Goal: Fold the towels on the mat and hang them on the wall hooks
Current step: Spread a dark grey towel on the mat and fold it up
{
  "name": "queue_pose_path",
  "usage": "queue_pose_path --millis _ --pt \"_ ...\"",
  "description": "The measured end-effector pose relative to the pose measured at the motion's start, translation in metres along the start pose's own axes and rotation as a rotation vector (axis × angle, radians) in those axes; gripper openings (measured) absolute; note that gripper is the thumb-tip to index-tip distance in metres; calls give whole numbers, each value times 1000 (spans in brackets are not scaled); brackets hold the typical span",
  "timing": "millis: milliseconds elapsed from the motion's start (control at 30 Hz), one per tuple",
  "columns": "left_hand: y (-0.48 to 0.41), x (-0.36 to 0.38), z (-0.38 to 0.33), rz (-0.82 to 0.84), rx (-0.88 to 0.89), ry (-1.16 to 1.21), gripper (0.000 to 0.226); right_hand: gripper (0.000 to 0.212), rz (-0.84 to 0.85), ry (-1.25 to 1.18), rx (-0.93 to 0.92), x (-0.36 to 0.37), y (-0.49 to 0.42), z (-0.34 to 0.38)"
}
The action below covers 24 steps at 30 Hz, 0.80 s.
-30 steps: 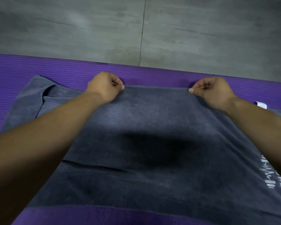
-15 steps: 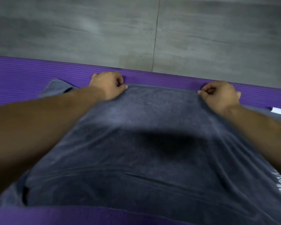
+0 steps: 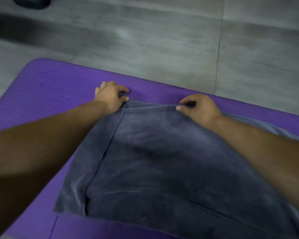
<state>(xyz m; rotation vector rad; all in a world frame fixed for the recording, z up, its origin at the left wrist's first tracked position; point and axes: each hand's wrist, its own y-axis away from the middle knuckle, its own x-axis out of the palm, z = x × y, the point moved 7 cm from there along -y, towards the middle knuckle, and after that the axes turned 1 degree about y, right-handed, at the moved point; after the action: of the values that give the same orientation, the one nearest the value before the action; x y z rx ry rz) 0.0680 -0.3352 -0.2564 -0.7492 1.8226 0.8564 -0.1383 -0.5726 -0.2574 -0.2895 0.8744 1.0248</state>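
Towel: grey, folded over, on the purple mat by its far edge.
Left hand: I see it pinching the towel's far-left corner.
Right hand: pinching the far edge.
Hidden: towel's right side runs under my right forearm and off frame.
Floor: grey tiles.

Two bare forearms, uncovered along all the visible length. Left forearm broad and close at the lower left edge, much of it in shadow, narrowing to a bare wrist. Right forearm likewise bare, wide at the right edge and tapering to the wrist. Left hand and right hand bare, knuckles rounded, finer detail softened by blur. Left thumbnail short and trimmed close, catching the light; right thumbnail the same, small against the thumb's tip.
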Motion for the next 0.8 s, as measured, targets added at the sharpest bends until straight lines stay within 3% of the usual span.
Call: queue_pose_path --millis 100,233,367,567,667,800 --pt "-8 -1 8 -34 -8 53 29 32 23 142 30 13 -15 15" --pt "-11 -4 24 -89 -43 54 20 23 101 63 110 26 -35 8" --pt "-16 -10 24 -220 -144 151 19 19 37 33 121 25 -47 8" --pt "-9 -13 23 -245 -214 154 48 17 -27 206 149 25 -60 18" --pt "32 -18 48 -211 -222 237 52 13 -77 275 -21 30 -50 51" --pt "143 -13 103 -65 -294 232 31 19 44 158 -225 63 -45 113"
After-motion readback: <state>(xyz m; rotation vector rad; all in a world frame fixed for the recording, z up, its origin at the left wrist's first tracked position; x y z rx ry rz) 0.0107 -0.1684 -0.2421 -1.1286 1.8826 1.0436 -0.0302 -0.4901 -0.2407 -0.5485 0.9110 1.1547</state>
